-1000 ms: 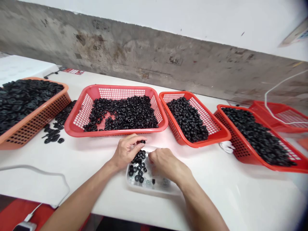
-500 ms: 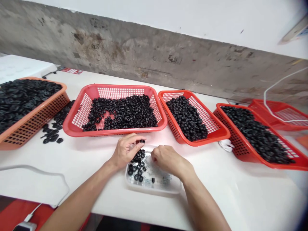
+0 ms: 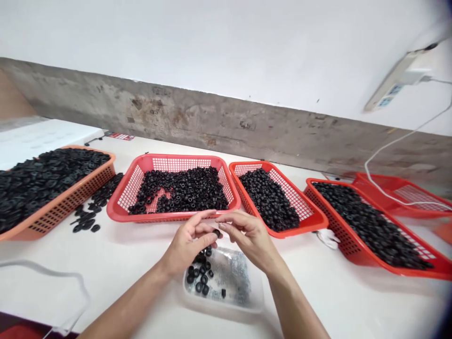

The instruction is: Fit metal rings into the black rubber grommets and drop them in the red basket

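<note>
My left hand [image 3: 185, 247] pinches a small round black ring [image 3: 216, 233] between thumb and fingers. My right hand [image 3: 252, 240] is closed in a pinch right beside it, with a tiny shiny bit at its fingertips, too small to name. Both hands meet above the far edge of a clear plastic tub [image 3: 222, 310]. Inside the tub, several loose black rings [image 3: 199, 275] lie on the left, and many tiny silvery pieces [image 3: 236, 275] are scattered over the middle and right. The hands hide part of the tub's far side.
Beyond the hands stands a red basket [image 3: 173, 218] of small black parts. A second red basket [image 3: 310, 223] and a third [image 3: 353, 249] stand rightward. At left, an orange basket [image 3: 70, 200] is heaped with flat black parts; loose ones [image 3: 86, 221] lie beside it. A white cable [image 3: 52, 270] crosses the table.
My right hand has risen out of the tub and come to the black ring in my left hand. The camera view has tilted upward, showing more wall and a power strip.
</note>
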